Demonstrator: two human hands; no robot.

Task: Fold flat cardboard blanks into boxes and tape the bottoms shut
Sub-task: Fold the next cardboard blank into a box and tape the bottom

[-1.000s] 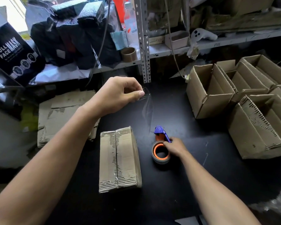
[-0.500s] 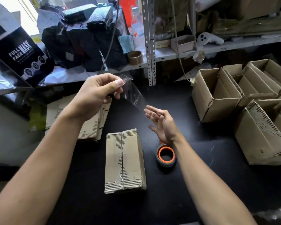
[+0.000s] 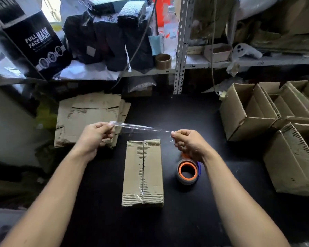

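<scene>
Cardboard box (image 3: 143, 172) lies flaps-up on the black table (image 3: 168, 225), tape roll (image 3: 187, 172) just right of it. Above its far end, left hand (image 3: 94, 138) and right hand (image 3: 190, 144) each pinch an end of a clear tape strip (image 3: 141, 128). Flat blanks (image 3: 89, 116) sit beyond, left.

The black worktop (image 3: 168, 111) lay bare behind the closed brown corrugated cardboard box (image 3: 143, 172), giving open passage up to the perforated grey metal shelf post (image 3: 181, 50). A strip of clear tape (image 3: 141, 127) stretched between the left hand (image 3: 95, 134) and the right hand (image 3: 189, 141) barred the air above the box's far end. To the left, a stack of flat cardboard blanks (image 3: 89, 118) took the worktop's corner. The orange-cored tape roll (image 3: 187, 172) stood just right of the box, under the right wrist. Open-topped cardboard boxes (image 3: 268, 111) crowded the right side, with a bare strip between them and the roll.
</scene>
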